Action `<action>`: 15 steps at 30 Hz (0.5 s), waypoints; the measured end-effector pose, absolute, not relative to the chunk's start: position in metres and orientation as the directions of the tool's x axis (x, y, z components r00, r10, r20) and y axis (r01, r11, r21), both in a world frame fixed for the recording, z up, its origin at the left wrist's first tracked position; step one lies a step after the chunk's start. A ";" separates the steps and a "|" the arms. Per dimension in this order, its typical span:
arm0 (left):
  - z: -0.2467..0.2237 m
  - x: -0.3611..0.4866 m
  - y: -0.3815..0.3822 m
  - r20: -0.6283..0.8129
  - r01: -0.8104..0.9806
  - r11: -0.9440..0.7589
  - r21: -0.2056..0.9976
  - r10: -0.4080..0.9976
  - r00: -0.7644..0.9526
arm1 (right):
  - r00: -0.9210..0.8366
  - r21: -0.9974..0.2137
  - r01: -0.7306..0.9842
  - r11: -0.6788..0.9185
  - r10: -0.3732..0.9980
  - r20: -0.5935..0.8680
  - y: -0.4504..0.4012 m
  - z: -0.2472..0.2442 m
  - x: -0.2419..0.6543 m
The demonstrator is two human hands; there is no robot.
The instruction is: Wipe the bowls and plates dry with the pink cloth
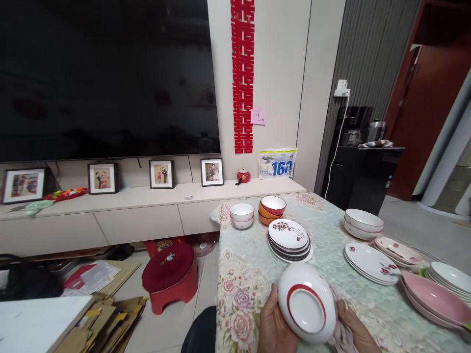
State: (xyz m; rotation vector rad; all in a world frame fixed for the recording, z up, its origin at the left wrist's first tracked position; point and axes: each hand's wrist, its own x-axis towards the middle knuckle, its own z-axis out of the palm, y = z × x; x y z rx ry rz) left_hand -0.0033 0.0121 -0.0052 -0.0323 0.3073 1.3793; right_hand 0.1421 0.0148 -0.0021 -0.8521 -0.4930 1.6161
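A white bowl (307, 301) is tipped on its side above the table's front edge, its underside and red foot ring facing me. My left hand (275, 323) is closed on the bowl's left rim, thumb on the outside. My right hand (355, 326) grips a pale pinkish cloth (340, 331) pressed against the bowl's right side; the bowl hides part of these fingers. Just beyond the bowl is a stack of plates (289, 234) with a brown flower print on top. Behind it stand white bowls (242, 215) and red and orange bowls (271, 210).
On the right of the flowered tablecloth (239, 289) are white oval plates (371, 263), large white bowls (363, 223), pink dishes (437, 296), spotted dishes (399, 250) and round white plates (452, 277). A red stool (171, 274) and cardboard pieces (106, 323) lie left of the table.
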 end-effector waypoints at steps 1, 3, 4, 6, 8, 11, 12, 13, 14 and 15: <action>-0.004 -0.003 0.012 -0.238 -0.965 0.203 0.164 0.958 0.161 | -0.047 -0.722 -0.656 -0.221 0.966 -0.253 0.012 0.002 0.140; -0.004 -0.003 0.013 -0.244 -0.958 0.219 0.183 0.954 0.172 | -0.040 -0.743 -0.635 -0.210 0.970 -0.240 0.008 0.012 0.136; -0.005 -0.003 0.014 -0.243 -0.954 0.225 0.198 0.954 0.174 | -0.042 -0.757 -0.618 -0.210 0.971 -0.234 0.007 0.017 0.134; -0.008 -0.002 0.016 -0.229 -0.945 0.225 0.236 0.958 0.171 | -0.057 -0.782 -0.584 -0.219 0.972 -0.230 0.005 0.028 0.133; -0.014 -0.001 0.018 -0.214 -0.936 0.207 0.284 0.966 0.148 | -0.068 -0.810 -0.539 -0.230 0.971 -0.231 0.005 0.035 0.137; -0.023 0.002 0.019 -0.249 -0.923 0.120 0.365 0.968 0.027 | -0.016 -0.919 -0.357 -0.171 0.984 -0.177 0.008 0.042 0.146; -0.026 0.003 0.019 -0.249 -0.905 0.110 0.410 0.969 0.005 | 0.015 -0.963 -0.242 -0.119 0.992 -0.126 0.009 0.042 0.149; -0.028 0.004 0.017 -0.215 -0.881 0.081 0.467 0.976 -0.025 | 0.041 -0.993 -0.108 -0.049 0.998 -0.054 0.010 0.042 0.152; -0.030 0.005 0.016 -0.184 -0.856 0.074 0.512 0.983 -0.025 | 0.049 -0.999 0.035 0.031 0.998 0.033 0.011 0.040 0.153; -0.031 0.006 0.015 -0.147 -0.834 0.075 0.547 0.989 -0.008 | 0.036 -0.978 0.171 0.118 0.991 0.126 0.012 0.037 0.154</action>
